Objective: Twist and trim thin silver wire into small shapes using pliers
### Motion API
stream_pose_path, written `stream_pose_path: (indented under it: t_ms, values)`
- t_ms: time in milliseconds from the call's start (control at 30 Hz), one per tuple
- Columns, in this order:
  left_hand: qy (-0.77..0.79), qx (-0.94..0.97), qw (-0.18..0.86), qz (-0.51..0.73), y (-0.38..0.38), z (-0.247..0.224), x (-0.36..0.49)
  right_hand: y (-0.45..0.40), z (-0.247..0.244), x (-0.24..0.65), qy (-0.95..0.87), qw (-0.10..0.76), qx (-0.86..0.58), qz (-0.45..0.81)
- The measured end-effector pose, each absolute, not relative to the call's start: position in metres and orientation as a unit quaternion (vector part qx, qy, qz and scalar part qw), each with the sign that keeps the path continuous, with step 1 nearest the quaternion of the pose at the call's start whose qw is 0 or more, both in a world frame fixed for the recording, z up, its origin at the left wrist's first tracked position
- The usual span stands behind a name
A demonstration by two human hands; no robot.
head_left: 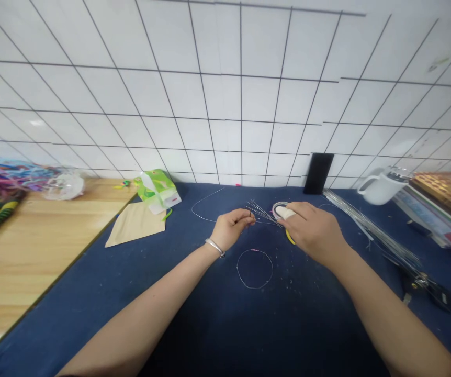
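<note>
Wires (262,211) are slanting in a bunch near the back edge of the blue desk (210,314), running rightward and frontward to the right hand (307,228), the nearer one, whose curled grip I'm finding unreadable; the left hand (233,226) is pinching a thin dark piece (250,213) just leftward.

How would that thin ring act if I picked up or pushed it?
The thin ring would probably feel very light, being so slender. Its round outline suggests some springiness, and lying flat, it would likely slide when pushed.
</note>
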State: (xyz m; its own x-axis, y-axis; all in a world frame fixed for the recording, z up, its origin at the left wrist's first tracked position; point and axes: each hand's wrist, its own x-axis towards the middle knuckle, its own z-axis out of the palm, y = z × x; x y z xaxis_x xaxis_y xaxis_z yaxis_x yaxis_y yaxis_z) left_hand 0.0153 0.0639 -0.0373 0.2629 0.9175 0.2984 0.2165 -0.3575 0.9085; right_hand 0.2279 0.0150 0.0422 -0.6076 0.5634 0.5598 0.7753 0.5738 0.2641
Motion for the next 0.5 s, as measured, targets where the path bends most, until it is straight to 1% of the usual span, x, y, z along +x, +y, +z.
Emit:
stream_pose_path:
  t_ms: [167,333,400,500]
  values:
    - [0.413,0.679,0.420,0.438,0.070,-0.048,0.015,0.030,0.030,0.234,-0.864,0.104,-0.456,-0.187]
    - [0.414,0.672,0.433,0.434,0.071,-0.049,0.014,0.046,0.005,0.251,-0.823,-0.063,-0.563,-0.034]
    - [0.414,0.671,0.436,0.435,0.071,-0.049,0.013,0.055,-0.007,0.262,-0.805,-0.086,-0.587,-0.019]
    - [0.409,0.671,0.441,0.434,0.071,-0.049,0.013,0.069,-0.019,0.279,-0.776,-0.082,-0.625,-0.030]
